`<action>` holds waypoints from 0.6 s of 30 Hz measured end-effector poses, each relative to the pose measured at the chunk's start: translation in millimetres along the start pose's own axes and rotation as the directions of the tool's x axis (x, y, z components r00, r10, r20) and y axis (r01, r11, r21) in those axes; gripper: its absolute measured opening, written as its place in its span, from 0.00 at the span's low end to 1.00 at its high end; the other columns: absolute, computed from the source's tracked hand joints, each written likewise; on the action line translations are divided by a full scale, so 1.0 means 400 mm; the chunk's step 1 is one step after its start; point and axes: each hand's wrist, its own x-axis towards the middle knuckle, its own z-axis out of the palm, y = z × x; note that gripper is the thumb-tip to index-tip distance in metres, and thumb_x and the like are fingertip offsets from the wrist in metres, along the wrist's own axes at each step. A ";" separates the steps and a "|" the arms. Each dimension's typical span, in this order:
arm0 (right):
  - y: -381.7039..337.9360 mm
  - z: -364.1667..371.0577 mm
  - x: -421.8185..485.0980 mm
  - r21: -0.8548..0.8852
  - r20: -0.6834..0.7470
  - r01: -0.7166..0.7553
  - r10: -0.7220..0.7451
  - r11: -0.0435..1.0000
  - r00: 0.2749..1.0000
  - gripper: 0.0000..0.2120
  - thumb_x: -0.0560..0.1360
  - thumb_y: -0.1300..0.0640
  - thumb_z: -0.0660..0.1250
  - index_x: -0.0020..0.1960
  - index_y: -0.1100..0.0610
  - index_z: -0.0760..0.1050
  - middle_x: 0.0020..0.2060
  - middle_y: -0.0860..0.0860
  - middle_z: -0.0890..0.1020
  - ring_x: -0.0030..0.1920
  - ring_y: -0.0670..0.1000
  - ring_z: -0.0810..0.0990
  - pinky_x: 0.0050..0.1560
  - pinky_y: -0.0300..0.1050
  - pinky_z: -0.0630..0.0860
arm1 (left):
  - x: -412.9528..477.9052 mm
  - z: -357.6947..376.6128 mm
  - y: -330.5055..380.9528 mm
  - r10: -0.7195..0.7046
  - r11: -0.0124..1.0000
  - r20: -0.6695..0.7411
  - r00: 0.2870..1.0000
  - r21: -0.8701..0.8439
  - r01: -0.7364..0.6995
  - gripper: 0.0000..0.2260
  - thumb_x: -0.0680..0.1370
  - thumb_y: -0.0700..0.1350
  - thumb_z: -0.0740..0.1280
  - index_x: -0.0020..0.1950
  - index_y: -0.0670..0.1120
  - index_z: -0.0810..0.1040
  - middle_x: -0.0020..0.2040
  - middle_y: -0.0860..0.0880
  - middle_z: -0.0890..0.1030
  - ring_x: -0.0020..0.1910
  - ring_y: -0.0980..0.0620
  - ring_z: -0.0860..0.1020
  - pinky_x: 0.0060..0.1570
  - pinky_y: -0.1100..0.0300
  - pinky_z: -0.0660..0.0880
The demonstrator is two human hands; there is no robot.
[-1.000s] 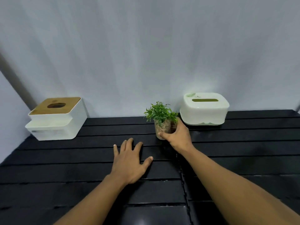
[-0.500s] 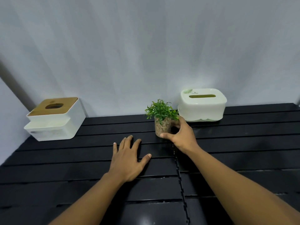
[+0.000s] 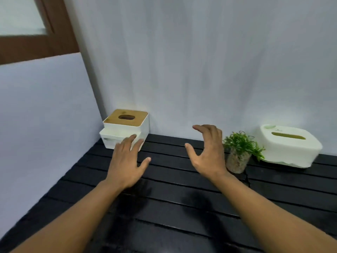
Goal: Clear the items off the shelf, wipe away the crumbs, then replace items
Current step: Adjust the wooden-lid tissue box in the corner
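The right hand (image 3: 209, 154) has let go of the potted plant (image 3: 238, 154) and hangs empty just left of it, fingers spread and curved. The left hand (image 3: 125, 161), flat and empty, has come up to the wood-lidded box (image 3: 125, 125) in the back left corner of the shelf (image 3: 182, 207). Its fingertips cover part of the box front, and whether they touch it is unclear. The plant stands near the back edge, its leaves overlapping the white box (image 3: 288, 148).

A pale back wall (image 3: 200, 61) is rising along the far edge of the black slatted shelf (image 3: 173, 216), its surface showing faint vertical streaks. A pale left wall (image 3: 42, 115) is closing off the shelf's left edge, and a dark strip (image 3: 93, 92) is running down the corner where the two are meeting. At upper left, a brown wooden frame (image 3: 63, 39) is enclosing a frosted, brightly lit pane (image 3: 18, 13). Light is pooling brighter on the back wall toward the shelf's far right corner.
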 end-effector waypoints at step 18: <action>-0.078 0.594 0.123 0.311 0.327 -0.218 0.112 0.925 0.938 0.50 0.61 0.48 0.80 0.72 0.38 0.51 0.70 0.44 0.61 0.70 0.51 0.66 0.66 0.57 0.71 | 0.212 0.060 -0.433 -0.203 0.765 -0.017 0.979 -0.627 0.148 0.44 0.64 0.46 0.80 0.74 0.51 0.60 0.71 0.51 0.66 0.68 0.57 0.66 0.69 0.60 0.64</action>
